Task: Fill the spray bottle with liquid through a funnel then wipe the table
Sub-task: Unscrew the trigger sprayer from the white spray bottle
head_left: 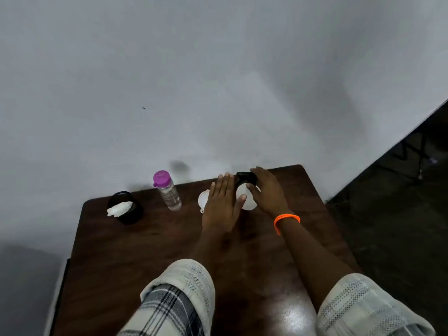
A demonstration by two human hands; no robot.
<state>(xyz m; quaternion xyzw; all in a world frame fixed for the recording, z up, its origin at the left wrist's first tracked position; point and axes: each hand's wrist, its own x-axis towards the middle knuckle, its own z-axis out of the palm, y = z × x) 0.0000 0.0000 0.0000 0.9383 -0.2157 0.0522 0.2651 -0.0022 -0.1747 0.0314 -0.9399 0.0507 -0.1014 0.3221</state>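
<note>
Both hands meet at the spray bottle (247,198), a white body with a black trigger head, standing at the far side of the counter (145,251). The right hand (266,190) curls over the black head with thumb and fingers closed around it. The left hand (221,202) lies fairly flat and open against the bottle's left side, its thumb touching the white body; whether it truly grips is hard to tell.

The step in hand looks like unscrewing the head so the neck is free for filling. To do it well, the left hand should wrap the body firmly rather than just brace it, while the right turns the collar, not the trigger, keeping the bottle upright on the counter.

The white funnel (203,200) lies just beyond the left hand's outer edge, partly hidden. Further left stands the water bottle (168,192) with a purple cap, then a black cup (127,212) holding a white cloth (120,209).
</note>
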